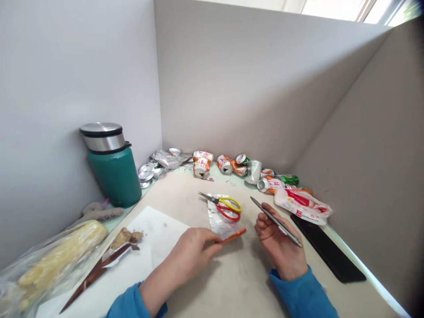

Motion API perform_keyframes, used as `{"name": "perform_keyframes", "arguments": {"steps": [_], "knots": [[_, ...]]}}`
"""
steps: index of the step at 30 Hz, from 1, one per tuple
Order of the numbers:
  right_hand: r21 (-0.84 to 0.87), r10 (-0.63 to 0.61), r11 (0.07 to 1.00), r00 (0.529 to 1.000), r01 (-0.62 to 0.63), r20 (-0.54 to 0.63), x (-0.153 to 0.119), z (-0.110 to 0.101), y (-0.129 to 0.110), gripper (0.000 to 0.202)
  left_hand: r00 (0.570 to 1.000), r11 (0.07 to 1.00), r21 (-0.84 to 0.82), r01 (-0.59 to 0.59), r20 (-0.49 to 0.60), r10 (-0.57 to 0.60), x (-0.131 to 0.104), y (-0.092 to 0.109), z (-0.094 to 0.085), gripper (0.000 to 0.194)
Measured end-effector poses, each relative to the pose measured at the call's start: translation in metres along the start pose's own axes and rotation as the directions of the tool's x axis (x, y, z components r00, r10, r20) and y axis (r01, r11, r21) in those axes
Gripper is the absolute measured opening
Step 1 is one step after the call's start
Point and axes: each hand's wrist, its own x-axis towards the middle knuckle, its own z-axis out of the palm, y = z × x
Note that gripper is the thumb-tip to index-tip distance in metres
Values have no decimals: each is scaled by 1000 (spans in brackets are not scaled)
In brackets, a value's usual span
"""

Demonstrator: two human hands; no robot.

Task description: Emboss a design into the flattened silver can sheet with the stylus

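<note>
My left hand (195, 249) pinches one end of a narrow orange strip (236, 235) between thumb and fingertips, low over the table. My right hand (280, 245), palm turned up and fingers curled, holds a slim grey pen (274, 219), its pointed end toward the back left. Just beyond the strip lies a flat silvery sheet (217, 218). Scissors (225, 206) with one yellow and one red handle rest partly on that sheet, blades to the left. White paper (165, 229) lies left of my left hand.
Crushed drink cans (202, 163) line the back edge. A teal bottle (114, 176) stands at left, near wrapped corn (62, 251) and a brown wrapper (99, 274) with food. A plastic bag (303, 205) and a black flat slab (327, 249) lie at right. Grey partitions (232, 88) enclose the table.
</note>
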Motion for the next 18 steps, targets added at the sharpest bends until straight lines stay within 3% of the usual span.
{"name": "perform_keyframes", "arguments": {"steps": [5, 9, 11, 15, 18], "knots": [[53, 62, 997, 998, -62, -7, -2, 3, 4, 33, 992, 968, 225, -110, 80, 94, -10, 1, 12, 19], [-32, -31, 999, 998, 33, 57, -6, 9, 10, 15, 981, 873, 450, -187, 127, 144, -14, 0, 23, 10], [-91, -57, 994, 992, 68, 114, -8, 10, 13, 20, 977, 796, 566, -214, 134, 167, -18, -1, 29, 11], [-201, 20, 979, 967, 32, 255, -15, 14, 19, 36, 975, 700, 679, -222, 158, 157, -27, -1, 37, 42], [-280, 99, 960, 930, 4, 354, -24, 15, 26, 34, 975, 682, 699, -214, 193, 109, -32, -2, 36, 58]]}}
